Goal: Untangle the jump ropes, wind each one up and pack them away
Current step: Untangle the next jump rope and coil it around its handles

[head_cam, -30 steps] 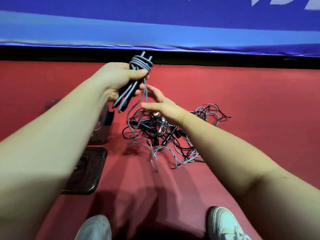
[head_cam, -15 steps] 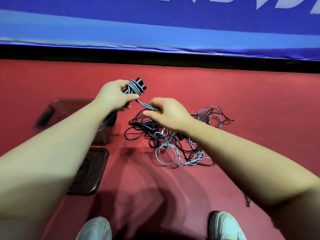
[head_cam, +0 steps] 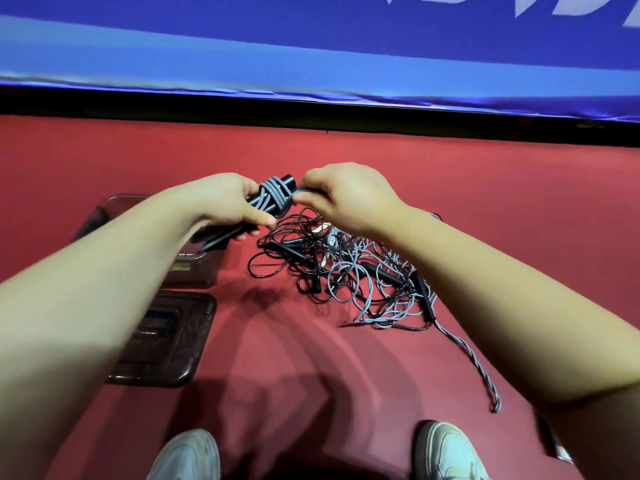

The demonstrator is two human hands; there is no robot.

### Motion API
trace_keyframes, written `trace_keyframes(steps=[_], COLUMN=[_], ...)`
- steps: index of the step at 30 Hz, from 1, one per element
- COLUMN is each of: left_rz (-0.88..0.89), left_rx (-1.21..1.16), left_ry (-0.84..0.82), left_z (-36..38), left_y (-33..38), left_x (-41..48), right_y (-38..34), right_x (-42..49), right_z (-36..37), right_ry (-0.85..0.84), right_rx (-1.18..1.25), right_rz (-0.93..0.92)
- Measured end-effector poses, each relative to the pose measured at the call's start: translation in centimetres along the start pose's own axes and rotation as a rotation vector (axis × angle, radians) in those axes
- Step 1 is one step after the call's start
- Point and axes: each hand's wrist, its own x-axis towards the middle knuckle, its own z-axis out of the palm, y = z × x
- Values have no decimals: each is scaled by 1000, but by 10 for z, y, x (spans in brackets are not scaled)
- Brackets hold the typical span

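Wound jump rope (head_cam: 273,199), frame centre: cord judged light, limp, springy; best held at rigid handles (head_cam: 288,180). Left hand (head_cam: 221,202) fingers wrap those handles; right hand (head_cam: 346,199) pinches the cord's tail. Tangled pile (head_cam: 346,275) lies lower right on the floor (head_cam: 519,202).

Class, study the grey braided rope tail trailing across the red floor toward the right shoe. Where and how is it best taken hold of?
Pinch the grey rope tail on its straight middle stretch, coming down from above. It lies flat on the red floor, clear of the tangled pile, with nothing crossing it there, so that stretch would likely lift freely.
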Motion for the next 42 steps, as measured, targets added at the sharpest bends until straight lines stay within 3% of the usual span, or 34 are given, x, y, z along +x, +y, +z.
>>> trace_keyframes(steps=[5,7,8,11,13,17,20,24,27,31,35,38,42], left_rz=[-25,1,28,105,163,252,318,439,541,645,658,696,607], left_rx=[-67,20,124,478,606,774,929,1087,1071,1004,847,705,493], left_ry=[118,155,180,285,382,438,413,270,136,29,127,131,164], left_z=[2,3,4,12,20,40,46,59,71,76,79,81,78], left_y=[4,5,6,12,14,19,25,27,25,25,34,38,47], left_x=[-4,-2,0,5,8,8,4,-2,-8,-16,-22,-26,-29], right_y=[-5,-11,-14,-21,-21,-18,-6,14,32,58,76,82,76], right_x=[-6,-6,-5,-2,-1,7,11,7,3,-14,-31,-40,-45], right_z=[-1,-4,-5,-3,-1,-11,-26,-39,-29,-5,21,32,43], right_ry=[-75,-108,-154,-320,-341,-416,-476,-429,-496,-529,-639,-708,-600], right_rx=[-132,-141,-48,650,991,1223,1017,203,121,379,947,1134,1198], right_rz=[-20,27,95,425,557,621,642,375,266,226,403,464,449])
